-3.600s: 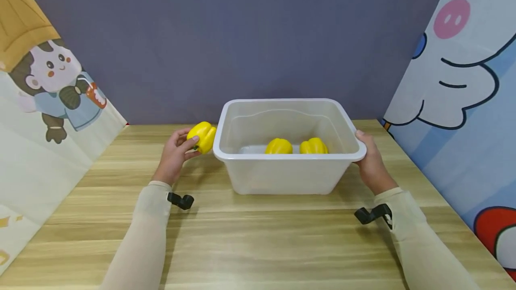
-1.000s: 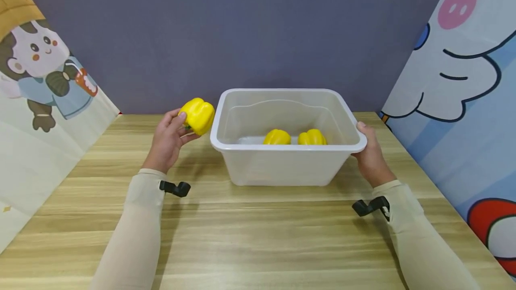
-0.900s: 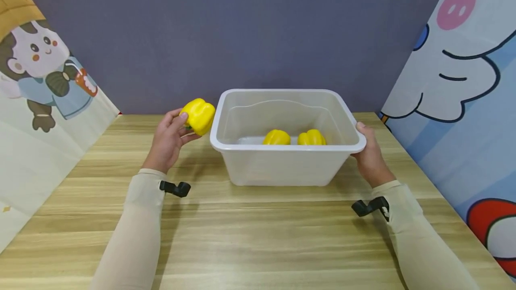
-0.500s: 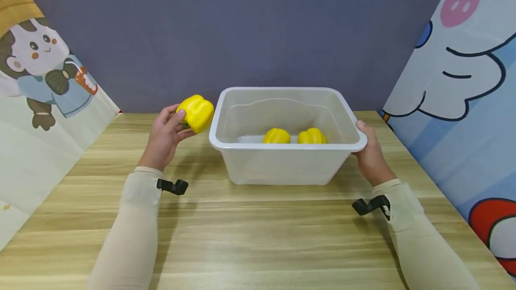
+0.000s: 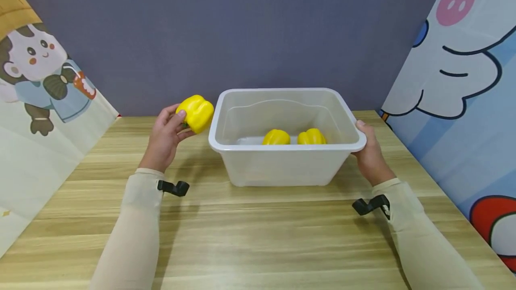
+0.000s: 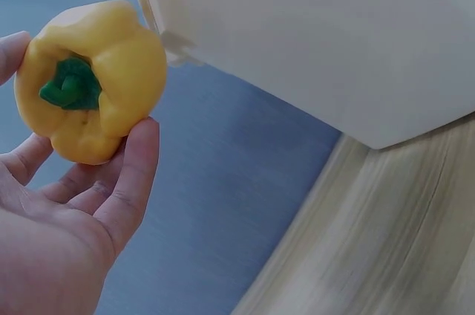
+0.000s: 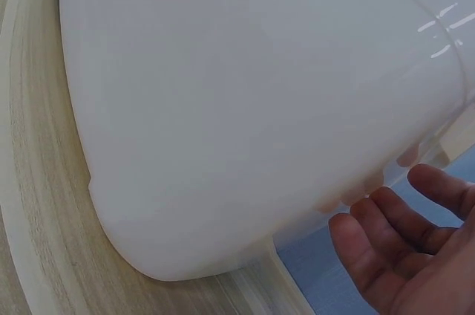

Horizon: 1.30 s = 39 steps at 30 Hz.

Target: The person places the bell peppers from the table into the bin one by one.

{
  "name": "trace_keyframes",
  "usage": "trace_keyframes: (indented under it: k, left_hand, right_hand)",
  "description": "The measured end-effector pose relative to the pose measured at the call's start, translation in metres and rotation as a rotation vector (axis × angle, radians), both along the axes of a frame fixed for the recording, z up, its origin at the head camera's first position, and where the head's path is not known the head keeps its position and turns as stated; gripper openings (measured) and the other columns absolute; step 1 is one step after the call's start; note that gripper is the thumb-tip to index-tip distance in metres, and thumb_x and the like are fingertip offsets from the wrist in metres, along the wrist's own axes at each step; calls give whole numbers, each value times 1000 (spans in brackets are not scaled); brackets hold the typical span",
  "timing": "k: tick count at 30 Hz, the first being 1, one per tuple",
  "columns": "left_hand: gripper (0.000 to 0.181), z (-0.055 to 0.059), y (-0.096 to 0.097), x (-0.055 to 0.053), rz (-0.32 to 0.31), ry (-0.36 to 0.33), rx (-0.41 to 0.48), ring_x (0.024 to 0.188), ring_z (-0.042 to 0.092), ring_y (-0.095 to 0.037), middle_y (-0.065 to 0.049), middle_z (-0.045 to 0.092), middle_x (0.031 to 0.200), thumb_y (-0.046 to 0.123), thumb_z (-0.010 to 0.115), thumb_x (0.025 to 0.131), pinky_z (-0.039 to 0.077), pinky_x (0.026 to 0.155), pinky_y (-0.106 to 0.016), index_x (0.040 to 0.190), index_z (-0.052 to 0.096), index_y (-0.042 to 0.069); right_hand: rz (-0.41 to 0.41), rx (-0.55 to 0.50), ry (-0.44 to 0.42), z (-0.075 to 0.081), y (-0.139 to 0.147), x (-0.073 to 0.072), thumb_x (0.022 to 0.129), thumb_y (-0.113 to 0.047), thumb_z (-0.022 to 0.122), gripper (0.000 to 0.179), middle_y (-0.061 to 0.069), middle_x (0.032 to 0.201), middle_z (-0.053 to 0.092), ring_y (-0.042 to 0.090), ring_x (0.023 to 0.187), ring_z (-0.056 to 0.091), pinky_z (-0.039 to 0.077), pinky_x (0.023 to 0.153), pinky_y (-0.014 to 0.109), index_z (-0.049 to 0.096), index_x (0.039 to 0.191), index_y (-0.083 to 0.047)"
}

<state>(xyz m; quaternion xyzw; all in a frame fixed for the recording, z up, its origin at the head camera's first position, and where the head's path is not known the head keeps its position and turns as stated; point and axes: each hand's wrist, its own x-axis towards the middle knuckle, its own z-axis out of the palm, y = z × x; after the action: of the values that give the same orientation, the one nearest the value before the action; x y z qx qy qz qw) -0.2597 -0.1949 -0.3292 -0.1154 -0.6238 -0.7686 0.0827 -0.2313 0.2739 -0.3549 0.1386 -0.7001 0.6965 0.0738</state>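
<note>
A yellow bell pepper [image 5: 195, 113] is held between the thumb and fingers of my left hand [image 5: 163, 135], raised just left of the tub's rim. The left wrist view shows its green stem [image 6: 72, 85] facing the camera. In the middle of the table stands a white plastic tub [image 5: 280, 166]. Inside it lie two more yellow bell peppers, one left [image 5: 276, 137] and one right [image 5: 312, 136], their lower parts hidden by the front wall. My right hand [image 5: 370, 155] holds the tub's right end, thumb on the rim and fingers beneath it.
The wood-grain table [image 5: 258, 236] runs back to a dark grey-blue panel [image 5: 258, 30] close behind the tub. Cartoon-printed sheets stand along the left [image 5: 24, 155] and right [image 5: 475, 146] sides. A black wrist mount [image 5: 173, 188] projects from the left sleeve.
Since the earliest frame, my left hand has lifted the pepper slightly and drawn it a little leftward, tilting it. My right hand keeps its hold on the tub. Over the last half second little differs.
</note>
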Motion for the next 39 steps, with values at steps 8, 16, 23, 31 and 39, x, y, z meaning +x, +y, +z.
trace_keyframes:
  k: [8, 16, 23, 31, 39]
  left_hand:
    - [48, 13, 2, 0, -10, 40, -7, 100, 57, -27, -17, 46, 124, 24, 61, 91, 53, 79, -34, 131, 39, 7]
    - [51, 25, 8, 0, -12, 38, -48, 103, 56, -29, -15, 46, 123, 26, 64, 89, 52, 81, -34, 130, 42, 8]
    - [50, 33, 11, -2, -18, 43, -82, 103, 56, -28, -15, 47, 123, 27, 65, 88, 52, 79, -33, 130, 43, 9]
    - [51, 41, 12, -2, -33, 53, -142, 101, 57, -28, -15, 48, 122, 29, 65, 88, 52, 79, -34, 130, 43, 9]
    - [51, 46, 14, -3, -42, 54, -162, 100, 58, -29, -16, 47, 123, 29, 65, 88, 53, 78, -32, 130, 44, 9]
  right_hand:
    - [-2, -38, -8, -1, 0, -1, 97, -48, 30, 58, 11, 103, 58, 19, 89, 53, 42, 73, 33, 54, 119, 0]
    - [-9, -25, -12, -2, 1, -1, 97, -49, 29, 60, 12, 106, 57, 21, 90, 52, 42, 73, 33, 51, 121, 1]
    - [-18, 4, -18, -2, 0, 1, 97, -51, 28, 62, 15, 110, 55, 22, 92, 52, 42, 74, 33, 49, 125, 0]
    - [-4, 6, 6, 0, 0, 0, 98, -49, 27, 60, 15, 109, 55, 21, 91, 52, 42, 73, 33, 49, 125, 0]
    - [6, 15, 19, 0, 1, 0, 98, -48, 26, 61, 18, 109, 53, 23, 90, 52, 44, 71, 33, 47, 126, 2]
